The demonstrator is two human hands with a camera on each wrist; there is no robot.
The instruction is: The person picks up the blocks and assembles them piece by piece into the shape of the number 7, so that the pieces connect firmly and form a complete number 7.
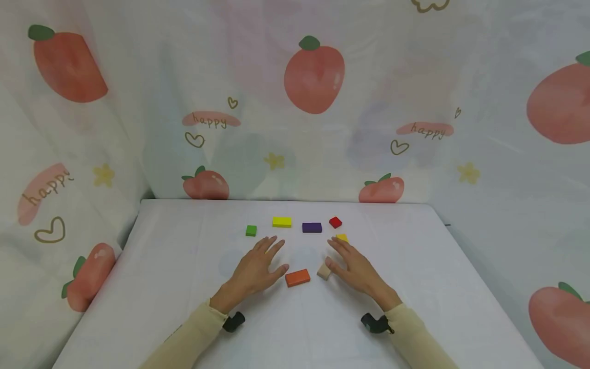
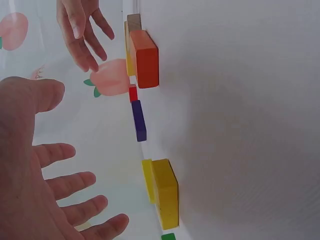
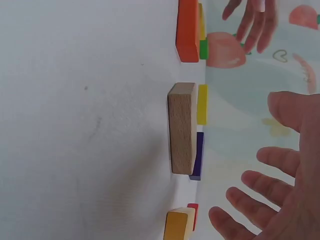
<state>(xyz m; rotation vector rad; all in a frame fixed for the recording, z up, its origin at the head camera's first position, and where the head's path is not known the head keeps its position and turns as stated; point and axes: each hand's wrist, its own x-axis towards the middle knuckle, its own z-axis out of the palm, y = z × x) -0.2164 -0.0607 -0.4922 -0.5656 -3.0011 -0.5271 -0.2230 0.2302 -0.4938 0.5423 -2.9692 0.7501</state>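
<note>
My left hand (image 1: 255,269) hovers over the white table with its fingers spread, holding nothing. Beneath it, hidden in the head view, is a darker yellow block (image 2: 166,195) that shows in the left wrist view. An orange block (image 1: 297,278) lies between the hands, just right of the left thumb. My right hand (image 1: 357,270) also hovers with spread fingers and grips nothing. Its thumb partly covers a plain wooden block (image 1: 324,271), and its fingertips overlap a small yellow-orange block (image 1: 341,238) in the head view.
Beyond the hands, a loose row holds a green block (image 1: 251,230), a bright yellow block (image 1: 282,222), a purple block (image 1: 312,227) and a red block (image 1: 335,222). Fruit-printed curtains (image 1: 313,154) stand behind the table (image 1: 138,287) and at both sides.
</note>
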